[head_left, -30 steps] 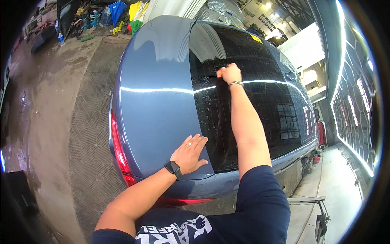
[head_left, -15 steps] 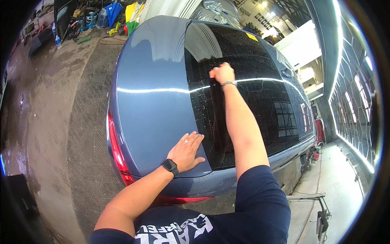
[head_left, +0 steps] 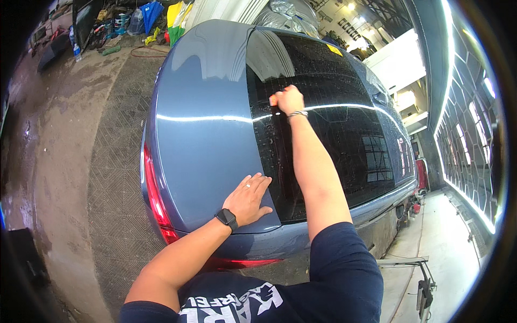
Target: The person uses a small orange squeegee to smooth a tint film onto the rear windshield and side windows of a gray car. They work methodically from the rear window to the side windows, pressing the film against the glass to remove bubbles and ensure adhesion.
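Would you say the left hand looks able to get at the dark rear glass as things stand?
Probably yes: the left hand looks empty and lies on the blue panel, close beside the dark rear glass, with nothing visible in the way.

Free room over the glass (head_left: 344, 140): a broad passage lies to the right of the right forearm (head_left: 316, 167); a narrower strip lies to its left, beside the lid (head_left: 204, 151). The orange tool (head_left: 273, 100) and right hand (head_left: 292, 100) constrict that strip at its far end. The left hand (head_left: 250, 198), flat on the lid, obstructs its near right corner; beyond, the lid affords unobstructed passage.
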A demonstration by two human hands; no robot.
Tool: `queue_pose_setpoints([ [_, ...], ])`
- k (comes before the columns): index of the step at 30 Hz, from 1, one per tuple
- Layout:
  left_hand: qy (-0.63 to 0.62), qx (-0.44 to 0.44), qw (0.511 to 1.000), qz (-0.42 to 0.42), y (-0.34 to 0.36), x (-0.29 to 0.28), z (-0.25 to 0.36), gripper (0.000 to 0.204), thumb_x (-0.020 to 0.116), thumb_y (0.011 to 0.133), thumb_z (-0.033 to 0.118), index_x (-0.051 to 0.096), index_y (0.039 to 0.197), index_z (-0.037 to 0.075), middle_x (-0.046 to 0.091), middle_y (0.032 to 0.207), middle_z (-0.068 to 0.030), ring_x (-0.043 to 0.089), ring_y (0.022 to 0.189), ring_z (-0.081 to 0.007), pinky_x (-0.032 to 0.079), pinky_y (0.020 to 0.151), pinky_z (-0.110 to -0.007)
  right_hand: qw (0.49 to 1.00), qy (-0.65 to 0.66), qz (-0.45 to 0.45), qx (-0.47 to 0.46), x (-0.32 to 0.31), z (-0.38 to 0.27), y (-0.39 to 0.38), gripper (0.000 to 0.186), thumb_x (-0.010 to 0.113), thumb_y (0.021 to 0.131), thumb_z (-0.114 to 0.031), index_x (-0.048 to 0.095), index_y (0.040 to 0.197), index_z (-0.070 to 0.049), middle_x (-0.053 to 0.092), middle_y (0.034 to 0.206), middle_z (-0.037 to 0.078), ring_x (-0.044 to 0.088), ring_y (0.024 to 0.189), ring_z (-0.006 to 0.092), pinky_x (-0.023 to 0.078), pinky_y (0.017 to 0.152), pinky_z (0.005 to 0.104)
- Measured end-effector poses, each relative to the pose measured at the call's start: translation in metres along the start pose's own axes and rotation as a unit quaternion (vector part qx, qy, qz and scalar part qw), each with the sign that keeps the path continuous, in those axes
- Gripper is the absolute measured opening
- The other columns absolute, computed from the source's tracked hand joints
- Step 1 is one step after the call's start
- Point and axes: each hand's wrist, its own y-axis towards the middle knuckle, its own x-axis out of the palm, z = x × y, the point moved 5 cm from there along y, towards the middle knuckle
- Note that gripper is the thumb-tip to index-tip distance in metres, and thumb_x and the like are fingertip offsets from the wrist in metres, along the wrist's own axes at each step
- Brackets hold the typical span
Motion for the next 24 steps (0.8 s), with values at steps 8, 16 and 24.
queue_pose_setpoints([
  [8,0.016,-0.014,1.000,-0.003,0.000,-0.004,-0.008,0.086,0.080,0.090,0.043,0.044,0.155,0.001,0.049,0.158,-0.0163,0.040,0.153,-0.0328,0.029,0.131,-0.047,0.996,0.075,-0.055,0.008,0.032,-0.064,-0.038,0.038,0.071,0.085,-0.026,0.069,0.111,0.002,0.075,0.111,0.030,0.073,0.110,0.0450,0.059,0.098,0.0489],
  [16,-0.001,0.000,1.000,-0.007,-0.001,0.002,-0.002,0.087,0.081,0.089,0.043,0.043,0.155,0.001,0.048,0.159,-0.0169,0.040,0.154,-0.0333,0.028,0.132,-0.047,0.999,-0.010,-0.022,0.046,-0.025,0.036,-0.006,0.040,0.075,0.085,-0.029,0.072,0.109,0.003,0.075,0.111,0.029,0.074,0.109,0.0425,0.059,0.097,0.0483],
  [24,0.014,-0.011,1.000,-0.009,-0.002,-0.003,-0.004,0.087,0.081,0.089,0.042,0.043,0.155,0.001,0.049,0.158,-0.0175,0.040,0.153,-0.0339,0.029,0.130,-0.048,0.996,0.062,-0.066,0.016,0.022,-0.051,-0.055,0.039,0.074,0.084,-0.025,0.070,0.113,0.000,0.075,0.111,0.030,0.073,0.109,0.0447,0.059,0.097,0.0491],
])
